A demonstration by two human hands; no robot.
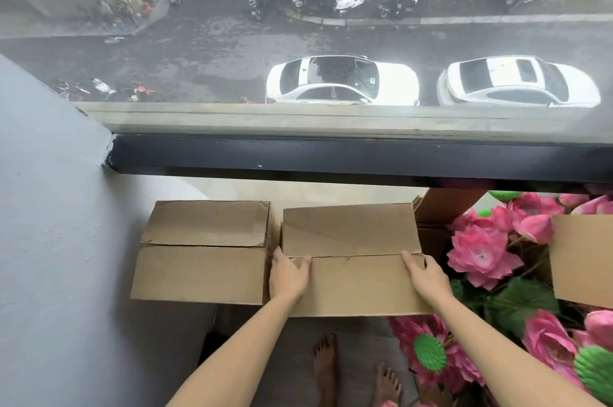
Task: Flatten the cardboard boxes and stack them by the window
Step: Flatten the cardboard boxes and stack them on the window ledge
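**Two hands on the right box below the window**

While two bare feet (355, 370) stand on the floor nearest the camera, the left hand (288, 277) holds the left edge of the right box (351, 257), fingers bent around it, and the right hand (428, 275) lies with straight fingers on its top near the right edge. The long axis of this box runs left to right, parallel to the window sill (331, 157). Its flaps are closed (what is inside cannot be seen). Just beside it on the left is the left box (205, 250), also closed, near the grey wall (49, 207). On the right, pink artificial flowers (481, 257) crowd an open carton (434, 217). Beyond the glass, two white cars (341, 81) stand on the street.
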